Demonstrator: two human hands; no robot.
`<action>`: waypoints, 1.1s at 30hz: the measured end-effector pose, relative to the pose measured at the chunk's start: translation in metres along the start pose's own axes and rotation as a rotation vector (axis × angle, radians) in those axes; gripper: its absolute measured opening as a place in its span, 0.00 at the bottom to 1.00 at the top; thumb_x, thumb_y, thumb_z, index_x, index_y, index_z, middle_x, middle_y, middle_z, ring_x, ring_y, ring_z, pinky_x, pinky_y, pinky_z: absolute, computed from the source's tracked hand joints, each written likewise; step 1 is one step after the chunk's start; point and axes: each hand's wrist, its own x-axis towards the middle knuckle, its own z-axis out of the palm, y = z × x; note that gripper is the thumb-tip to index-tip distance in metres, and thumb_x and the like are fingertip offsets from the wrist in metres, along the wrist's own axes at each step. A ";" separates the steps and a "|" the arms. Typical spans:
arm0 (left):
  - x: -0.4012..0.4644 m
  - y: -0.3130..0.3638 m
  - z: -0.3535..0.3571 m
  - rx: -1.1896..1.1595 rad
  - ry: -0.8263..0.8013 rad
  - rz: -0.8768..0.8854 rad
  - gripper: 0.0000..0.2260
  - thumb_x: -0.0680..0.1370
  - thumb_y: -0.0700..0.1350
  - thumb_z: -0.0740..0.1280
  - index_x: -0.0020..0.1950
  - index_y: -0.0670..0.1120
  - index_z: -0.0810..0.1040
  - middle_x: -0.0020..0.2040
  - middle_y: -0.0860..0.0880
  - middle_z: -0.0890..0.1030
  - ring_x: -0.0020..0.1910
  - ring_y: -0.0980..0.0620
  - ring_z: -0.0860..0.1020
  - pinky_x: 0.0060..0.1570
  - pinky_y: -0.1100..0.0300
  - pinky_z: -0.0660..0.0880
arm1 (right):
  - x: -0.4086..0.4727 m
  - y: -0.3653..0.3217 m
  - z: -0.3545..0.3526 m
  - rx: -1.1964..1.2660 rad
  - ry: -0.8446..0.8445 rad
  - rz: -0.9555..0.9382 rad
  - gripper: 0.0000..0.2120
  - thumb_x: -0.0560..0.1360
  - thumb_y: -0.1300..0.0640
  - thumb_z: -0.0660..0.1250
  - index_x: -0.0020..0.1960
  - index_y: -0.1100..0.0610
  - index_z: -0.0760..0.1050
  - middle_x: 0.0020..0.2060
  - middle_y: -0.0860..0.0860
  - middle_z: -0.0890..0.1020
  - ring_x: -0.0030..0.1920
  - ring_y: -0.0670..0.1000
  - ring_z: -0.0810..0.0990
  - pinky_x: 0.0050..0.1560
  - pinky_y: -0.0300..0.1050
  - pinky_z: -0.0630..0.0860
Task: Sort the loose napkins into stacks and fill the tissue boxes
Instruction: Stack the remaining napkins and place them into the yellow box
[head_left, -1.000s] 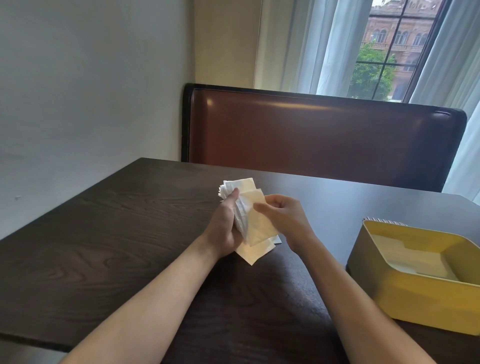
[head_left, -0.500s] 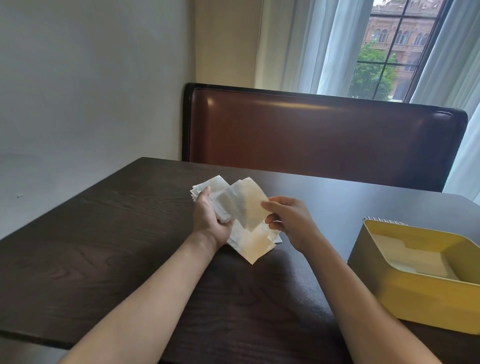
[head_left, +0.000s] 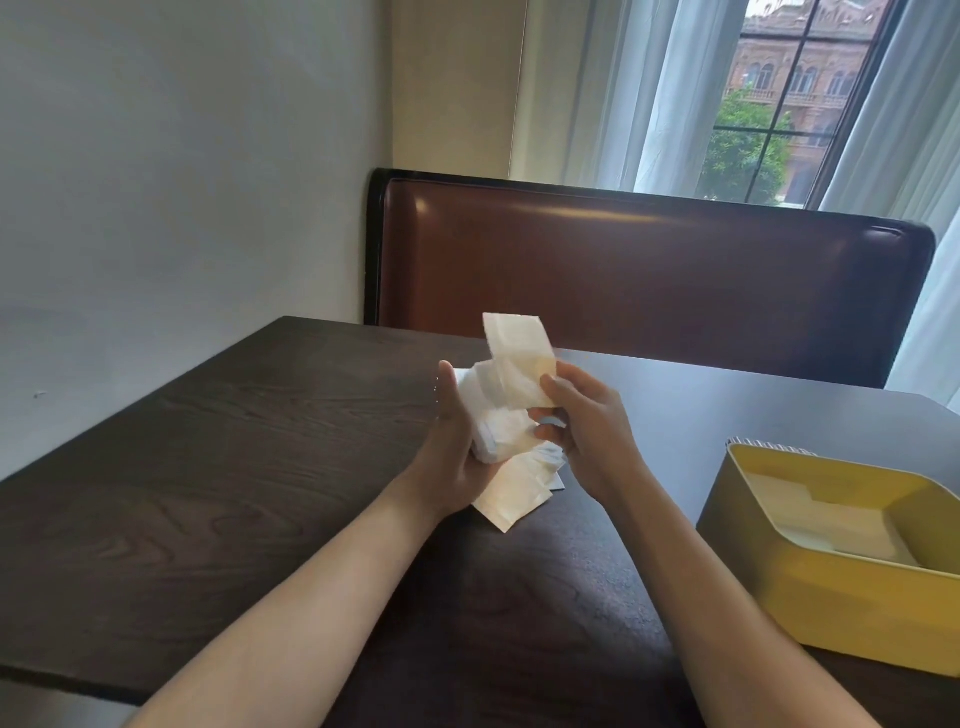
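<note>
Above the middle of the dark table, my left hand (head_left: 453, 447) holds a thick stack of white napkins (head_left: 501, 434) from the left side. My right hand (head_left: 587, 426) pinches a single folded napkin (head_left: 519, 358) that stands upright against the top of the stack. A few more napkins (head_left: 511, 501) lie flat on the table under my hands. A yellow tissue box (head_left: 831, 587) stands open at the right, with a low layer of napkins (head_left: 821, 514) inside it.
The dark wooden table (head_left: 234, 467) runs to a wall on the left. A brown leather bench back (head_left: 649, 280) stands behind the far edge. A striped edge (head_left: 769, 446) shows just behind the yellow box. A curtained window is at the back right.
My right hand has lifted one napkin from a tilted position to upright over the stack. My left hand has turned the stack more on edge and drawn closer to the right hand.
</note>
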 end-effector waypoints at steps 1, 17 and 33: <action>-0.001 0.001 0.002 -0.011 -0.012 0.008 0.44 0.76 0.73 0.41 0.70 0.40 0.73 0.67 0.34 0.75 0.66 0.37 0.74 0.72 0.38 0.66 | 0.000 0.001 0.001 -0.028 -0.010 0.032 0.08 0.80 0.63 0.63 0.53 0.56 0.81 0.41 0.52 0.84 0.35 0.50 0.80 0.35 0.41 0.79; -0.005 0.000 0.005 0.200 -0.022 -0.040 0.24 0.83 0.59 0.56 0.54 0.40 0.79 0.46 0.42 0.83 0.44 0.45 0.83 0.50 0.51 0.81 | 0.006 0.017 -0.002 -0.502 0.037 0.114 0.12 0.77 0.52 0.71 0.40 0.59 0.82 0.29 0.55 0.77 0.25 0.46 0.71 0.27 0.35 0.70; -0.002 0.031 -0.018 -0.263 0.356 0.016 0.12 0.80 0.49 0.63 0.54 0.41 0.78 0.50 0.42 0.81 0.50 0.45 0.81 0.68 0.50 0.72 | 0.012 0.042 -0.006 -1.166 -0.251 0.036 0.17 0.66 0.43 0.78 0.50 0.49 0.79 0.48 0.48 0.79 0.48 0.50 0.77 0.43 0.44 0.74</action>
